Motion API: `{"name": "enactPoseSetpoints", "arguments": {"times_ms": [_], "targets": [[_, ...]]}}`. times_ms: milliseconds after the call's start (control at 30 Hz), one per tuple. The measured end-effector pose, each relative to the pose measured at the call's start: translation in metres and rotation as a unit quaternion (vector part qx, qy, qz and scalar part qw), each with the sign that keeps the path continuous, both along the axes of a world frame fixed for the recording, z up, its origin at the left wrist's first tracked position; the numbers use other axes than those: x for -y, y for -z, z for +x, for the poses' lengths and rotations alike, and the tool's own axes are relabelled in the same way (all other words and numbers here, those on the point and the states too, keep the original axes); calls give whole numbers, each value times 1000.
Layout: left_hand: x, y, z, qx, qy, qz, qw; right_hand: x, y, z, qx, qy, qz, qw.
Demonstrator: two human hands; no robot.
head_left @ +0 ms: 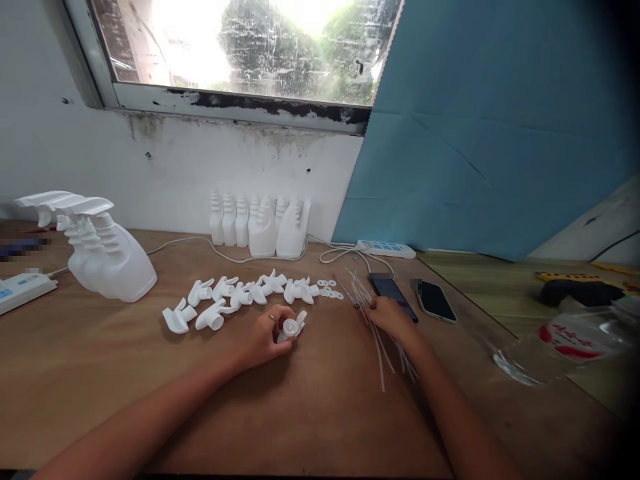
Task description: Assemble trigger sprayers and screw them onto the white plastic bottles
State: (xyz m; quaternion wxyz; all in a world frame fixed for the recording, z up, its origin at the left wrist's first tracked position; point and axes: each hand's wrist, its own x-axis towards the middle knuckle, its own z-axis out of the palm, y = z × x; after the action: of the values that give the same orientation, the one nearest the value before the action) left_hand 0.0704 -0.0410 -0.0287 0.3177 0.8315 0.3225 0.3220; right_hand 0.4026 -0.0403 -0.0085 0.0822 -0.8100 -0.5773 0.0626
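My left hand (275, 333) is wrapped round a white spray trigger head (291, 327), its round collar turned up toward me. To the right, my right hand (387, 315) has its fingers pinched at a bundle of thin, translucent plastic tubes (376, 343); how many it grips is hidden. Several more white trigger heads (243, 294) lie in a loose group beyond my left hand. Beside them rest small white ring washers (330, 292). A pen-like stick (349, 293) lies next to the tubes' far end.
White spray bottles (290, 230) stand along the wall, and assembled ones (113, 257) stand at the left. Two phones (435, 301) lie right of my right hand. A clear bottle (565, 343) is at the far right. Power strips (385, 249) and a cable sit at the back.
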Motion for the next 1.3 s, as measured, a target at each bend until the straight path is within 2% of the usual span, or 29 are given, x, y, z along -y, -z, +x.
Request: {"name": "enactPoseSetpoints", "arguments": {"times_ms": [67, 100, 133, 167, 200, 267, 300, 367, 433, 533, 633, 733, 867, 1133, 1300], "targets": [[-1, -1, 1, 11, 18, -8, 1000, 1, -9, -2, -53, 15, 81, 995], [-2, -2, 1, 12, 27, -12, 1000, 2, -16, -5, -120, 11, 139, 983], [-3, -2, 1, 10, 32, -16, 999, 3, -24, -10, -215, -3, 199, 956], [-3, -3, 1, 6, 36, -22, 999, 5, -32, -18, -325, -30, 250, 912], [-4, -3, 1, 2, 36, -28, 999, 6, -41, -28, -438, -62, 285, 850], [-5, -3, 1, -6, 33, -30, 999, 10, -58, -54, -606, -132, 304, 723], [-5, -2, 1, -8, 31, -27, 999, 11, -65, -69, -655, -156, 302, 675], [-5, -2, 0, -11, 30, -19, 999, 13, -75, -101, -719, -190, 265, 614], [-5, -3, -1, -8, 33, -13, 999, 12, -79, -131, -757, -205, 216, 582], [-4, -5, -1, 0, 41, -11, 999, 7, -76, -166, -785, -222, 185, 549], [-4, -6, -2, 0, 38, -12, 999, 0, -68, -189, -801, -232, 181, 521], [-6, -4, -2, -1, 38, -10, 999, -6, -57, -200, -817, -238, 156, 502], [-8, 0, -2, -8, 39, -3, 999, -9, -46, -204, -846, -213, 107, 477], [-7, -2, -2, -9, 37, -13, 999, -15, -40, -200, -829, -195, 71, 520], [-7, -3, -2, -4, 39, -12, 999, -16, -39, -198, -823, -189, 67, 531]]}}
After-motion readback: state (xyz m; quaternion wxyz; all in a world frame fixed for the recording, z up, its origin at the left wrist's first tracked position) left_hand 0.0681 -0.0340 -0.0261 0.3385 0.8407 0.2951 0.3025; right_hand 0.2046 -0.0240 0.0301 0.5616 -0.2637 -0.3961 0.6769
